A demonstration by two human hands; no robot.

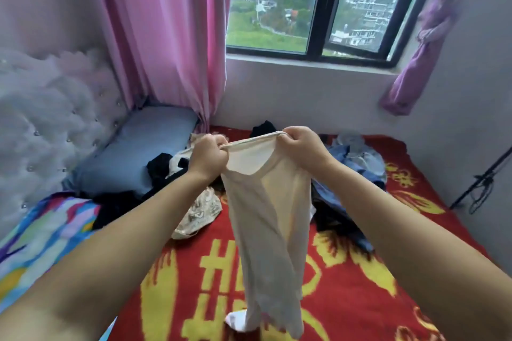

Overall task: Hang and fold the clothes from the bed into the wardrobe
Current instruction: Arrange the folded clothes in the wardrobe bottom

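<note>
While two hands, left hand (208,153) and right hand (300,147), grip one cream garment (270,207) mid-frame, one blue pillow (138,152) lies centre-left.

Soft, even daylight reaches me from the black-framed glass window (318,8) at far right, casting only faint shadows. The wide lens bends the edges; the white tufted padded headboard (47,119) at left looks smeared.
</note>
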